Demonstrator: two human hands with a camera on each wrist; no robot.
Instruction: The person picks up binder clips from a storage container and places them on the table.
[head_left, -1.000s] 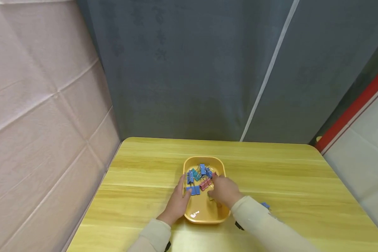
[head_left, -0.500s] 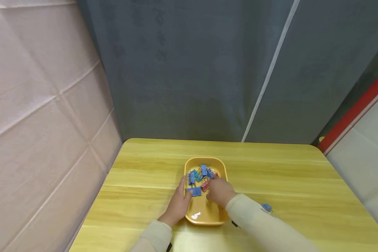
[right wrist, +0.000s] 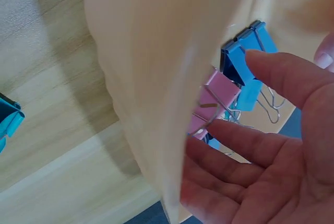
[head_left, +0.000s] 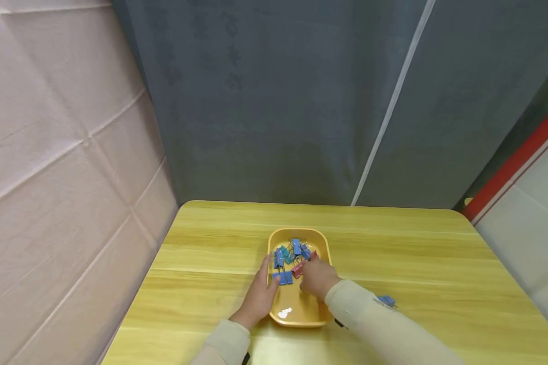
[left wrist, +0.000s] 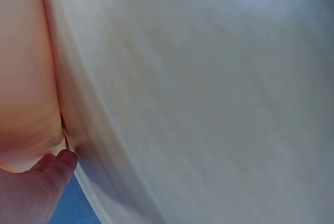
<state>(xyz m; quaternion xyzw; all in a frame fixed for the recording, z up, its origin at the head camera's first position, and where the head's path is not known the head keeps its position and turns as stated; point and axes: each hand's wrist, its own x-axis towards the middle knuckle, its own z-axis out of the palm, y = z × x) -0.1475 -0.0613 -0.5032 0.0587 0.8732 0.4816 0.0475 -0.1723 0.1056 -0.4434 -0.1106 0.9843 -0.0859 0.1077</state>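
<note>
A yellow plastic tray [head_left: 283, 309] holds several binder clips at its far end. My left hand [head_left: 258, 296] grips the tray's left wall, fingers along the outside and thumb over the rim near a blue binder clip [head_left: 283, 278]. Inside the tray's right side is my right hand [head_left: 318, 278]. The right wrist view shows its thumb and fingers spread apart with nothing pinched between them. Its index fingertip is right at a pink binder clip [right wrist: 222, 91], and its thumb tip overlaps blue binder clips [right wrist: 237, 65]. From the head, the right fingertips are partly hidden.
Another blue binder clip [head_left: 386, 300] lies on the wooden table [head_left: 210, 243] right of the tray, beside my right sleeve [head_left: 353, 304]. A dark curtain [head_left: 255, 126] hangs behind the table, and a pale cloth [head_left: 64, 177] borders it on the left.
My right hand has moved slightly left within the tray. A small yellowish piece near its thumb is now out of sight in the head view. The left hand keeps its hold.
</note>
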